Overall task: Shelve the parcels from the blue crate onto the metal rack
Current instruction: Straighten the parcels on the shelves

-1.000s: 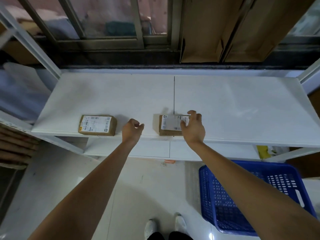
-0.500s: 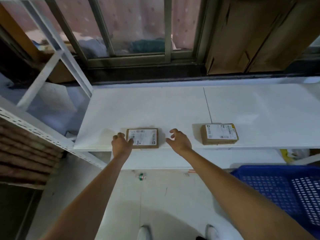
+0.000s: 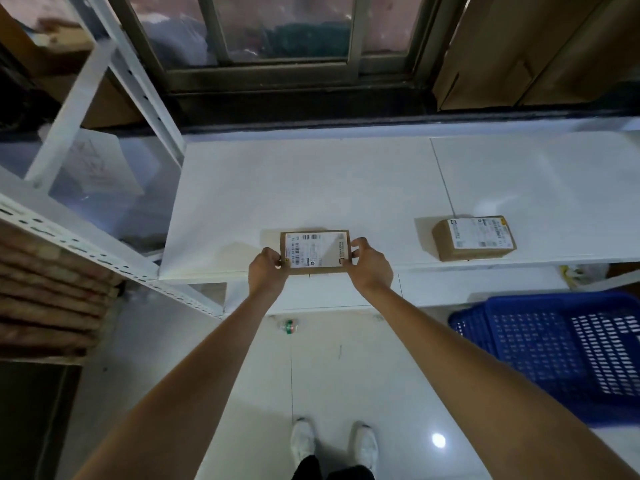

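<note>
**Both hands on the left parcel at the shelf's front edge**

Largest first: the metal rack point(image 3: 346, 188), its white shelf running across my view under a window point(image 3: 284, 29). A second rack's perforated upright point(image 3: 86, 251) angles in from the left.

Blue crate point(image 3: 554, 348) on the tiled floor point(image 3: 311, 375) at lower right, below the shelf's right half. From here I see only mesh wall and base; contents I cannot tell.

Two parcels on the shelf, well apart. The right parcel point(image 3: 474, 238) sits alone near the front edge, label up, slightly skewed, no hand near it.

The left parcel point(image 3: 314, 251) lies flat at the front lip, label up, square to the edge. It sits directly between my hands: left hand point(image 3: 267, 272) closed on its left end, thumb on the near-left corner; right hand point(image 3: 370, 266) gripping its right end, thumb on the near-right corner, fingers curled over the far side.

Smallest: a small green-and-white item point(image 3: 289, 326) on the floor under the shelf; white shoes point(image 3: 332, 441) at the bottom of view.
</note>
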A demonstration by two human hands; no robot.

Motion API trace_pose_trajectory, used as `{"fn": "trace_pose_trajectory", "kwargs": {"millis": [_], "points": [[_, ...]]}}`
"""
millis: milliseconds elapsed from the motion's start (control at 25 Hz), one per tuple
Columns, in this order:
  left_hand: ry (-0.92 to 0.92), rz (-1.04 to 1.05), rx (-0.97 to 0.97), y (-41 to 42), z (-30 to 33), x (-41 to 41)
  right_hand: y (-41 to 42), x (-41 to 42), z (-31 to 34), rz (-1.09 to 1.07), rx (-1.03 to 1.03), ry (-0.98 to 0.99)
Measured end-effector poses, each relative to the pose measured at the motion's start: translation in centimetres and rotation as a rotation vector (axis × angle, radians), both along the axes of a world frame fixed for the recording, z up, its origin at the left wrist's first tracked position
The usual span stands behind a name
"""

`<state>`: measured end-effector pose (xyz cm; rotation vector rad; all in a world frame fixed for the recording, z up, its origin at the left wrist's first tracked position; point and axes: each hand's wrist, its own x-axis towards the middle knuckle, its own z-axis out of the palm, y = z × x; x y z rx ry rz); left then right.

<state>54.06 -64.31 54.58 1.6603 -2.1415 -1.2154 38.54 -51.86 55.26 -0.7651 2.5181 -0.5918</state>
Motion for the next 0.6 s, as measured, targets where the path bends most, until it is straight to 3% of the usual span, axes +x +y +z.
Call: {"fn": "trace_pose_trajectory", "kwargs": {"millis": [600], "points": [[0.069, 0.050, 0.021, -0.7, 0.2, -0.9, -1.0, -0.9, -0.4, -0.037, -0.054, -0.031]]}}
